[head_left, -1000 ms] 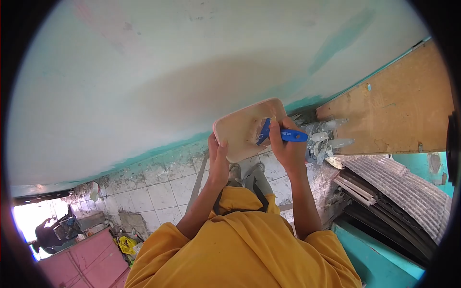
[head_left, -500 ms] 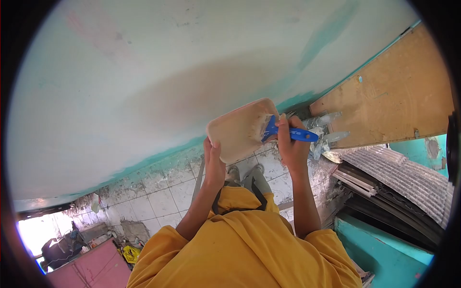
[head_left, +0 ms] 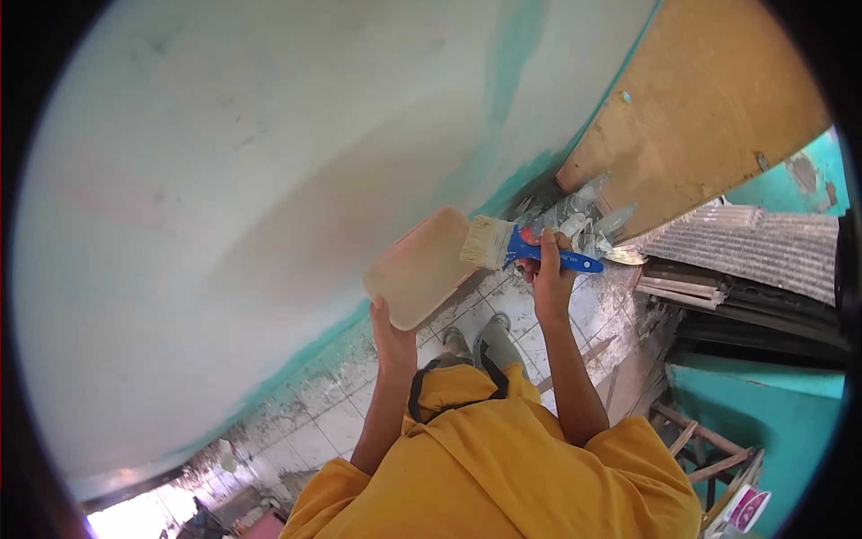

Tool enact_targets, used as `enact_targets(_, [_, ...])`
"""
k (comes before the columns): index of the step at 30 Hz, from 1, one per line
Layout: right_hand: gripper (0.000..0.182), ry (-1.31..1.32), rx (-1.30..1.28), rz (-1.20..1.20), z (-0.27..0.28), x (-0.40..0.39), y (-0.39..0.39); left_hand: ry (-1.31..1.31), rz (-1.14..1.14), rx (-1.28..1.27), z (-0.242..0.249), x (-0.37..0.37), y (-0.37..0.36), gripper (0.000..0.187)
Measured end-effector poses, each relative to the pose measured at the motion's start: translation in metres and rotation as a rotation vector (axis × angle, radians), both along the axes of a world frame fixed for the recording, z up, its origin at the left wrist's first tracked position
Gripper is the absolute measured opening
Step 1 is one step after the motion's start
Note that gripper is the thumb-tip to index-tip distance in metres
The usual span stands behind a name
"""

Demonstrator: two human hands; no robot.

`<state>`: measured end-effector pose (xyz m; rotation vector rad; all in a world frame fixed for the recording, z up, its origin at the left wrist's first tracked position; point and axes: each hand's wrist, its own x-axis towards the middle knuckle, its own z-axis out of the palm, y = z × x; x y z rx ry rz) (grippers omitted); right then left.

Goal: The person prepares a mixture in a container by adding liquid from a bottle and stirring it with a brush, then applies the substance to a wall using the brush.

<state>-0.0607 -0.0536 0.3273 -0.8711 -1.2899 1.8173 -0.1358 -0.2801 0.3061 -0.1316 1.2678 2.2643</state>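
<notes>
My left hand (head_left: 393,334) grips the near left edge of a shallow pinkish tray (head_left: 422,269), thumb on top, with a pale coating inside it. In my right hand (head_left: 550,269) is a wide paintbrush (head_left: 557,255) with a blue handle. Its pale, coated bristles point left, overlapping the tray's right edge in this view. Beyond the tray rises a wall (head_left: 296,162), mostly whitish, with turquoise showing along its bottom and in a streak.
A tan wooden panel (head_left: 700,117) stands at the right, with paint-smeared bottles (head_left: 584,216) by its base. Corrugated sheets (head_left: 754,251) are stacked beside a turquoise surface (head_left: 772,422). A wooden stool frame (head_left: 718,449) sits low right. Dirty white tiles (head_left: 323,440) cover the floor.
The brush has lifted from the tray's inside to its right edge, its bristles turned flatter to view. The tray has shifted slightly left and down, and the view has turned.
</notes>
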Motion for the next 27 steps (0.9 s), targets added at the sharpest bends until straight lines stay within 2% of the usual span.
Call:
enact_targets(9, [0.029, 0.050, -0.118, -0.125, -0.030, -0.005, 0.045, 0.012, -0.021, -0.051, -0.004, -0.006, 0.012, 0.066])
enact_targets(16, [0.027, 0.053, 0.001, -0.141, -0.079, -0.068, 0.098, -0.011, -0.023, -0.098, 0.008, -0.013, 0.022, 0.062])
enact_targets(19, [0.031, 0.078, -0.062, -0.162, -0.105, -0.110, 0.110, 0.003, -0.016, -0.117, 0.012, -0.013, 0.024, 0.060])
enact_targets(21, [0.038, 0.206, -0.239, -0.107, -0.126, -0.132, 0.113, 0.008, -0.017, -0.137, 0.007, -0.014, 0.021, 0.059])
enact_targets(22, [0.038, 0.214, -0.242, -0.111, -0.143, -0.140, 0.116, 0.012, -0.014, -0.148, 0.003, -0.015, 0.021, 0.059])
enact_targets(24, [0.043, 0.272, -0.419, -0.141, -0.181, -0.157, 0.114, 0.012, 0.002, -0.147, -0.003, -0.015, 0.017, 0.059])
enact_targets(27, [0.045, 0.235, -0.482, -0.177, -0.228, -0.167, 0.103, -0.005, 0.030, -0.176, -0.005, -0.014, 0.018, 0.059])
